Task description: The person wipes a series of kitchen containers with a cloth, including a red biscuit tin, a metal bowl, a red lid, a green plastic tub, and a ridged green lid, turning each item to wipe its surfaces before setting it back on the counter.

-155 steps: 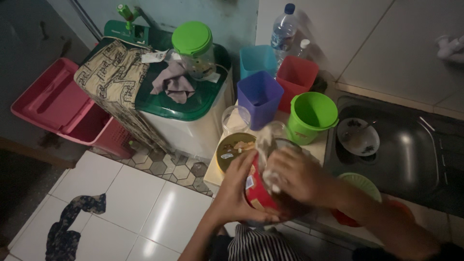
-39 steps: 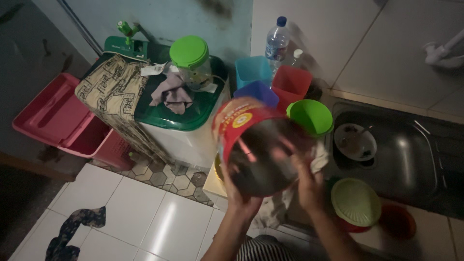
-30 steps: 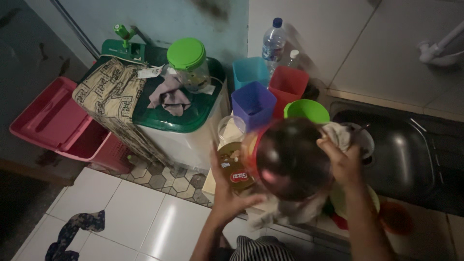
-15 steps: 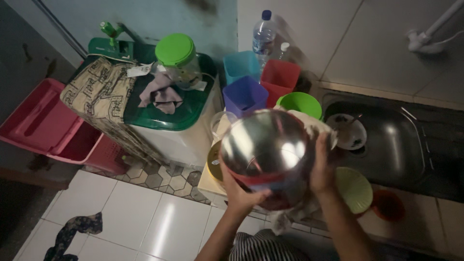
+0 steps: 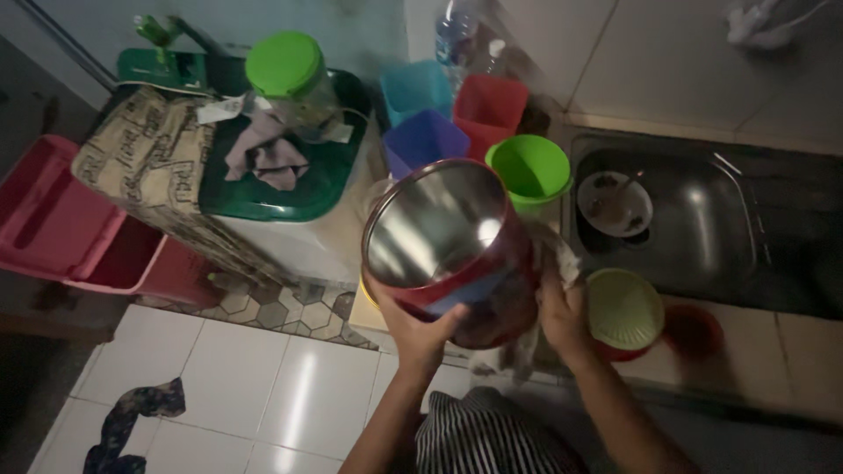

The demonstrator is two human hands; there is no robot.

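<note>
Dim kitchen corner seen from above, with white floor tiles (image 5: 263,386) low in the view and a steel sink (image 5: 702,228) set in the desk at right. Held up in the middle, above the desk edge: a large round tin (image 5: 448,246), red outside with a blue band, shiny metal inside, tilted so the open mouth faces up and left. Left hand (image 5: 417,325) wrapped under the tin's lower rim, fingers curled tight against the side. Right hand (image 5: 562,312) pressed on the tin's far side, closed over a pale cloth (image 5: 549,263) bunched against the metal. Just right of that hand, a light green strainer (image 5: 623,307) on something red. In the sink, a small dish (image 5: 615,204) with a utensil. Behind the tin, a green cup (image 5: 529,168), a purple cup (image 5: 426,140), a red cup (image 5: 490,104) and a teal cup (image 5: 417,86), close together. Further left, a dark green lid (image 5: 312,175) carrying a jar with a green cap (image 5: 283,63), a crumpled rag (image 5: 268,158) and a patterned cloth (image 5: 149,158). Pink bin (image 5: 53,219) at the far left. Dark rag (image 5: 132,421) on the floor.
</note>
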